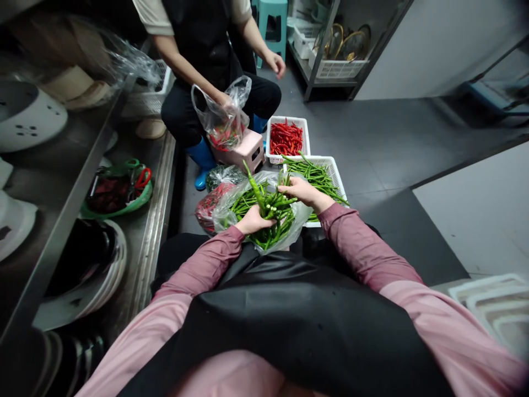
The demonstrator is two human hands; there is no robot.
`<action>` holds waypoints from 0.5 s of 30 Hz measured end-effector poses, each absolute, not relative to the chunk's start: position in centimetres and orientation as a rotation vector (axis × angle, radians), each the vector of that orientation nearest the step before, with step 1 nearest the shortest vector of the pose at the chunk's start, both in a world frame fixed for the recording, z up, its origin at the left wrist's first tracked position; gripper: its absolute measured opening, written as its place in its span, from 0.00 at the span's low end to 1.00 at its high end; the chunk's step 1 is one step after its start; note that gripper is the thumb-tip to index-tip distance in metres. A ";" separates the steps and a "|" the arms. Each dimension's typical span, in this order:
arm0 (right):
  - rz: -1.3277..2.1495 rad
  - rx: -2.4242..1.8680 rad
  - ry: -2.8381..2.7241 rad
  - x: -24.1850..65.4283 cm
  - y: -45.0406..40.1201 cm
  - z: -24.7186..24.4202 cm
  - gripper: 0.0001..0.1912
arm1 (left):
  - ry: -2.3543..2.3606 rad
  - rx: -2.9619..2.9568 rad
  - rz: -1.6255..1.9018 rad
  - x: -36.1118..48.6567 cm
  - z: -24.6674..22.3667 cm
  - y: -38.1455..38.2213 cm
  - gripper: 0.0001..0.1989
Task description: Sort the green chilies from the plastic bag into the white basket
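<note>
My left hand is wrapped round a bunch of long green chili peppers, over an open clear plastic bag between my knees. More green chili peppers fill the bag. My right hand is closed in a pinch at the top right of the bunch, with a green pepper at its fingertips. Just beyond it stands a white basket heaped with long green chili peppers. Behind that is another white basket of red chili peppers.
A co-worker sits opposite, one hand in a plastic bag of red peppers on a pink stool. Bagged red peppers lie left of my bag. Metal shelving with stacked plates runs along my left.
</note>
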State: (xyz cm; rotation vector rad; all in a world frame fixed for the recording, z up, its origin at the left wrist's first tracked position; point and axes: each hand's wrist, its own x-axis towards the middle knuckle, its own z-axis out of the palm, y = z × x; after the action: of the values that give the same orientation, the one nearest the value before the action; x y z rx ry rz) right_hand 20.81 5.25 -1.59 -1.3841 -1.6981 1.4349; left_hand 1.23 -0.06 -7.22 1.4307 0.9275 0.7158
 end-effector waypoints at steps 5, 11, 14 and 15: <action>0.718 -1.328 -2.031 21.1 4.5 -3.0 0.10 | 0.982 1.378 0.747 0.9 -7.6 0.2 0.23; 1.150 -1.247 -1.706 20.9 4.4 -3.4 0.19 | 0.925 1.397 0.726 0.6 -7.8 0.3 0.25; 1.152 -1.197 -1.868 20.8 4.9 -2.3 0.20 | 0.879 1.412 0.714 0.5 -7.8 0.2 0.27; 1.015 -1.229 -1.946 20.7 5.0 -2.0 0.18 | 0.873 1.416 0.707 0.5 -7.8 0.2 0.27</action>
State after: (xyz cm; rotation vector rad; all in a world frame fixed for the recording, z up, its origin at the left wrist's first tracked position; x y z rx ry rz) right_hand 20.73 5.03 -2.01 -1.2289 -1.9459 1.0150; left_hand 0.50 0.23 -7.78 1.4156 0.8730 0.7067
